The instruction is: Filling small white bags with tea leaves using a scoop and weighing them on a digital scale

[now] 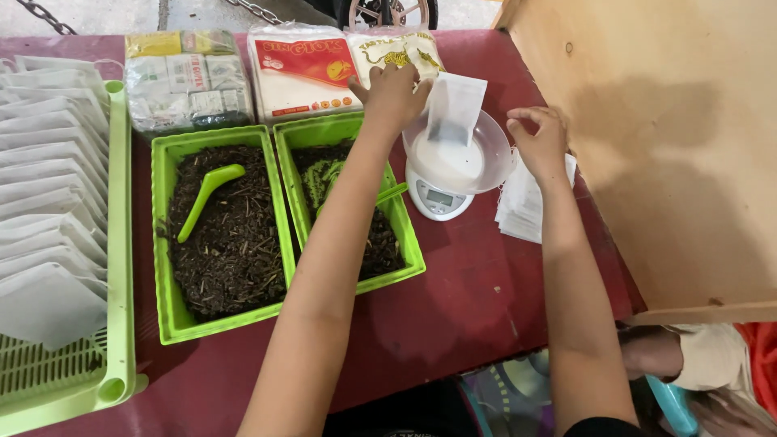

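- The small white paper bag (456,107) stands upright in the translucent bowl (494,158) of a little white kitchen scale (437,198), with a dark fill showing through its lower part.
- The left hand (394,93) pinches the bag's top edge, its fingers (421,85) closed on the paper.
- The right hand (541,144) rests just beside the bowl on a stack of empty white bags (518,209), fingers loosely curled; I cannot tell whether it grips one.
- The step looks like weighing a filled bag; the next move probably calls for reading the scale before lifting the bag.
- On the red bench (453,299), two green tubs (171,243) hold dark dried leaves, one with a green scoop (206,194).
- Far left, a green tray (121,267) carries rows of white bags.
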